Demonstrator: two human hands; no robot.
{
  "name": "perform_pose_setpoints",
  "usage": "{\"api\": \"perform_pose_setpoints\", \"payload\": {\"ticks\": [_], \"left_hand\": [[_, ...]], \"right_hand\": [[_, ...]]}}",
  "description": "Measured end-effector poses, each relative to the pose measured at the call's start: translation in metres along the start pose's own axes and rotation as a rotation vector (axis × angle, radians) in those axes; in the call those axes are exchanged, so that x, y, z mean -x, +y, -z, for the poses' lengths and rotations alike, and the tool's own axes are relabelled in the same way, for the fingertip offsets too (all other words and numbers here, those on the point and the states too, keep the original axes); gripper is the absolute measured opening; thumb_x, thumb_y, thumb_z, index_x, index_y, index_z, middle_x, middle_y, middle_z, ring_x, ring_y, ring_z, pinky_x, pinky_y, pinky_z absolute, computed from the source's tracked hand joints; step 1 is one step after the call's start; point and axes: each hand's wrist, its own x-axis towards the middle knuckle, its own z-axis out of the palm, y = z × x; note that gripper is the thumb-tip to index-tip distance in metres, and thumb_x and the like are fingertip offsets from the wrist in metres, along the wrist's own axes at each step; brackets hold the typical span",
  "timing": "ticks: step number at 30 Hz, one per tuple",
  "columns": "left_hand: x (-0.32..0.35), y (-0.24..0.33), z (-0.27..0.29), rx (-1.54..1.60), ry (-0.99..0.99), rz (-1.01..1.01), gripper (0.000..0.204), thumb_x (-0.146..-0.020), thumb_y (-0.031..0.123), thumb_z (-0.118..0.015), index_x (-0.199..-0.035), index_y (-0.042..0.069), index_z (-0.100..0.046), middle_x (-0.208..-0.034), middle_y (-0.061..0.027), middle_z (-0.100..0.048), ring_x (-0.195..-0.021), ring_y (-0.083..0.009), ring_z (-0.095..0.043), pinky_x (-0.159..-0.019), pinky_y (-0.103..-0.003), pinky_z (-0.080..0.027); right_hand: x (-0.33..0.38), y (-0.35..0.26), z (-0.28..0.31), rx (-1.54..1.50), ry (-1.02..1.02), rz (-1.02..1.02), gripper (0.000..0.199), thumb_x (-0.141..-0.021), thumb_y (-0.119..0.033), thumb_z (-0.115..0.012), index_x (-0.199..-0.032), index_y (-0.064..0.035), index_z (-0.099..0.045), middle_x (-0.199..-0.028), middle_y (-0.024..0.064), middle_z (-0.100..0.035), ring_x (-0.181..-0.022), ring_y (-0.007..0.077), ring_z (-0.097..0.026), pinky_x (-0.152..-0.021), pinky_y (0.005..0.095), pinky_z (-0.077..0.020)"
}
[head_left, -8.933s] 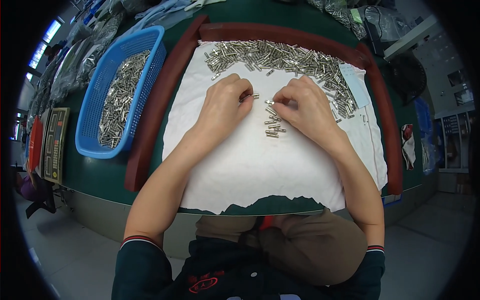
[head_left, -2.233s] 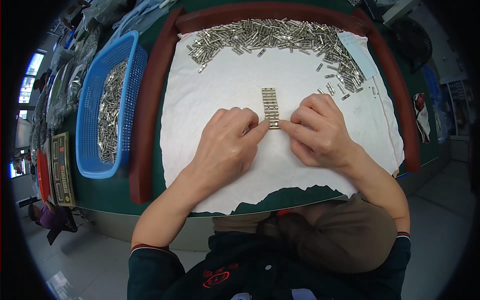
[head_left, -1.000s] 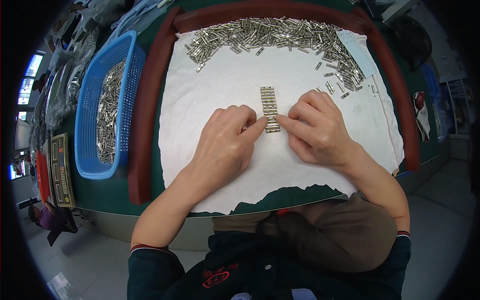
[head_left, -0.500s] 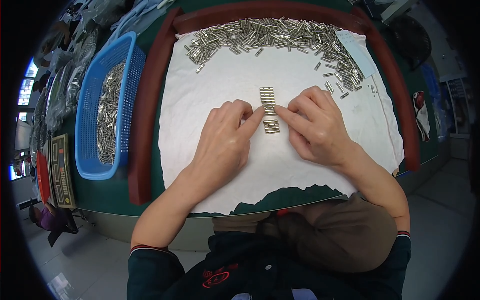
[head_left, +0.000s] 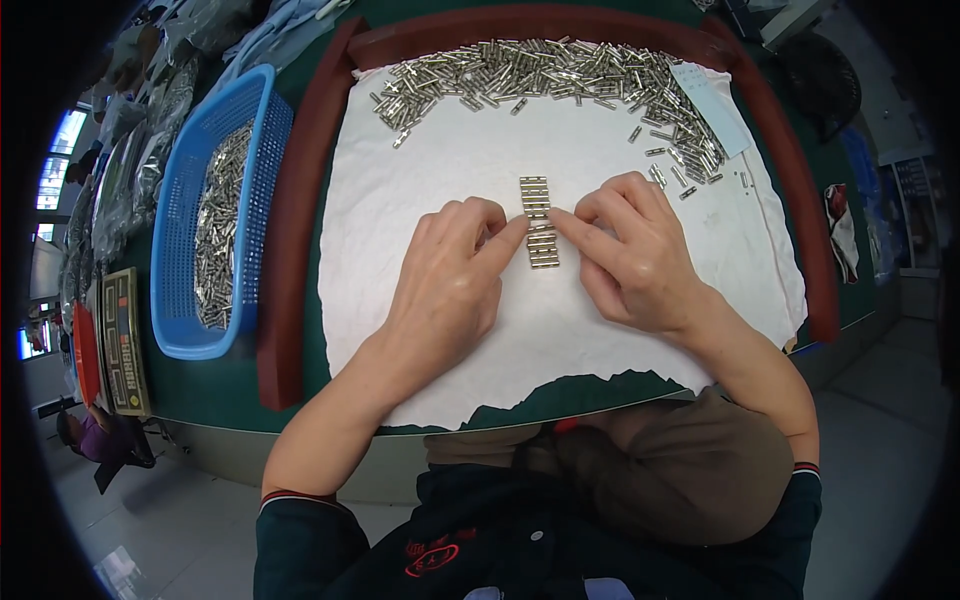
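Observation:
Small silvery metal pins (head_left: 535, 192) lie side by side in a column on a white cloth (head_left: 440, 345), with a narrow gap splitting it into a far group and a near group (head_left: 542, 252). My left hand (head_left: 455, 260) has its fingers curled, the tips touching the left ends of the pins near the gap. From the other side, the fingertips of my right hand (head_left: 635, 255) meet the right ends, its other fingers bent inward. Between them the two hands pinch pins at mid-column. My fingertips partly hide the pin ends.
A large heap of similar pins (head_left: 540, 72) spreads along the cloth's far side, with a pale blue paper slip (head_left: 712, 110) at its right. A dark red wooden frame (head_left: 282, 290) borders the cloth. Left of it, a blue plastic basket (head_left: 190, 347) holds more pins.
Several pins have slid toward me from the far group and now join the near group, so the gap sits farther up the column. My hands have barely moved.

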Motion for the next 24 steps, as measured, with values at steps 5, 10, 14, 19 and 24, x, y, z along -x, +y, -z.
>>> {"api": "perform_pose_setpoints", "payload": {"ticks": [5,10,14,19,24], "left_hand": [[-0.001,-0.0006,-0.0022,-0.054,-0.052,0.069,0.053,-0.07,-0.015,-0.056,-0.121,0.001,-0.062,-0.106,-0.0138,-0.052,-0.094,-0.0269,-0.052,-0.085,-0.037,-0.042],[0.0005,-0.0001,-0.0024,-0.046,-0.05,0.055,0.052,-0.071,-0.015,-0.055,-0.12,0.001,-0.063,-0.105,-0.0133,-0.052,-0.095,-0.0265,-0.052,-0.086,-0.036,-0.041],[-0.0008,0.0008,-0.0004,-0.028,-0.036,0.037,0.052,-0.07,-0.015,-0.055,-0.119,0.001,-0.063,-0.106,-0.0137,-0.053,-0.095,-0.0266,-0.053,-0.086,-0.036,-0.041],[-0.0021,-0.0013,-0.005,-0.054,-0.01,0.088,0.055,-0.07,-0.015,-0.054,-0.122,0.001,-0.062,-0.107,-0.0142,-0.052,-0.097,-0.0272,-0.052,-0.087,-0.037,-0.04],[-0.0024,-0.002,-0.0055,-0.086,-0.03,0.104,0.058,-0.069,-0.014,-0.054,-0.125,0.002,-0.06,-0.108,-0.0141,-0.052,-0.098,-0.0276,-0.052,-0.089,-0.038,-0.039]], "right_hand": [[-0.0004,-0.0011,-0.0014,0.02,-0.055,-0.063,0.048,-0.062,0.003,-0.06,-0.109,0.0012,-0.066,-0.093,0.0097,-0.057,-0.089,0.0277,-0.052,-0.075,0.038,-0.0429],[0.001,-0.0005,-0.0007,0.03,-0.075,-0.038,0.04,-0.063,0.001,-0.065,-0.103,0.0014,-0.066,-0.093,0.0079,-0.057,-0.092,0.0259,-0.052,-0.076,0.0367,-0.0427],[0.0022,-0.0001,0.0013,-0.009,-0.069,-0.033,0.048,-0.062,0.004,-0.06,-0.11,0.0019,-0.066,-0.094,0.0101,-0.057,-0.09,0.0283,-0.052,-0.076,0.0381,-0.0423],[-0.0013,-0.002,-0.0026,0.03,-0.067,-0.105,0.051,-0.064,0.004,-0.058,-0.115,0.0019,-0.063,-0.098,0.0114,-0.057,-0.094,0.0297,-0.051,-0.079,0.0392,-0.0422],[-0.0014,-0.002,-0.0018,0.045,-0.118,-0.126,0.051,-0.066,0.004,-0.057,-0.117,0.0018,-0.061,-0.102,0.0117,-0.056,-0.097,0.0307,-0.05,-0.082,0.0405,-0.0416]]}}
